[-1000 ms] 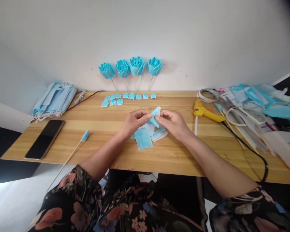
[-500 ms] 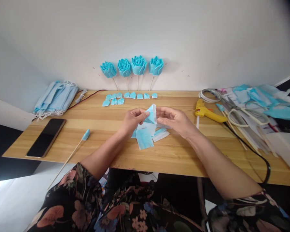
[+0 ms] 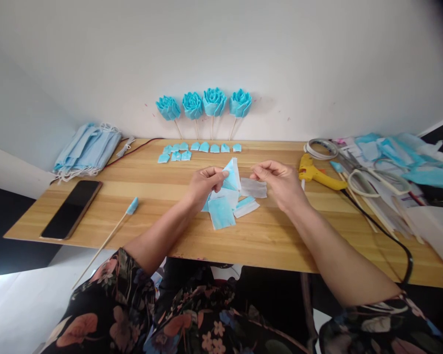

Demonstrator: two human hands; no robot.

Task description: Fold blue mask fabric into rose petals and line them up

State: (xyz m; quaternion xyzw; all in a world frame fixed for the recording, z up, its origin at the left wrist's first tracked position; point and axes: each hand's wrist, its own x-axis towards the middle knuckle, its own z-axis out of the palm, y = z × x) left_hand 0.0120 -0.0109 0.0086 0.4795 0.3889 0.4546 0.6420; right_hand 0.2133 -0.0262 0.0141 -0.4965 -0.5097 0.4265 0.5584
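Observation:
My left hand (image 3: 204, 184) pinches a blue piece of mask fabric (image 3: 232, 178) above the middle of the wooden table (image 3: 266, 231). My right hand (image 3: 278, 182) is closed in a pinch on a thin white layer (image 3: 254, 188) that hangs apart from the blue piece. Below both hands lie a few cut blue and white fabric pieces (image 3: 221, 210). A row of several small blue petals (image 3: 199, 149) lies near the wall. Several blue fabric roses on sticks (image 3: 204, 104) lean against the wall behind them.
A stack of blue face masks (image 3: 85, 151) and a black phone (image 3: 72, 209) lie at the left. A skewer with a blue tip (image 3: 115, 230) overhangs the front edge. A yellow glue gun (image 3: 319, 174), its black cord, tape rolls, scissors and scraps crowd the right.
My right hand has moved right, pulling the white layer away from the blue piece held in my left hand. The two hands, close together before, are now apart.

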